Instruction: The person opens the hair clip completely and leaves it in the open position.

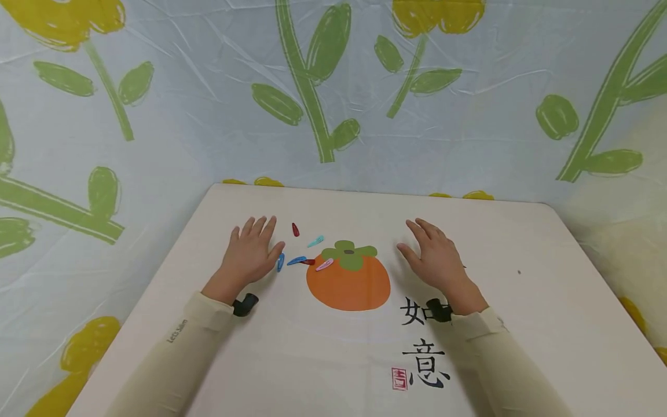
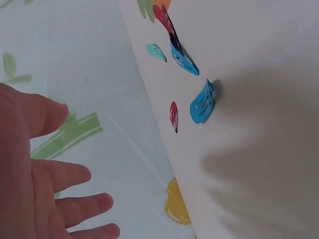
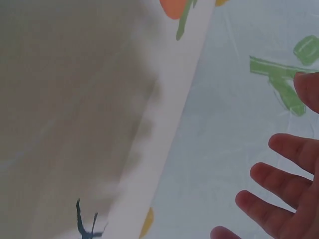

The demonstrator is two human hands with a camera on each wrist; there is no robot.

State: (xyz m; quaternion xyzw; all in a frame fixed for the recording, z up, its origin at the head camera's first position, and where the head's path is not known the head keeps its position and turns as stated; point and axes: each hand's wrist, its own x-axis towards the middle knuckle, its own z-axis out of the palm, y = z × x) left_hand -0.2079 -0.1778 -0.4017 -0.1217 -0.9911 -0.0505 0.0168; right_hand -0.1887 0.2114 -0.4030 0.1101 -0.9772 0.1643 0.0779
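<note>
While six small snap hair clips lie scattered on the desk just left of the printed persimmon, the left hand rests flat beside them, fingers straight and released, its thumb almost touching the nearest blue clip, whose long axis runs away from the person; the right hand, equally relaxed, lies well apart beyond the persimmon

Head view looking down on table, wrist views close, perhaps sharing its edge.
</note>
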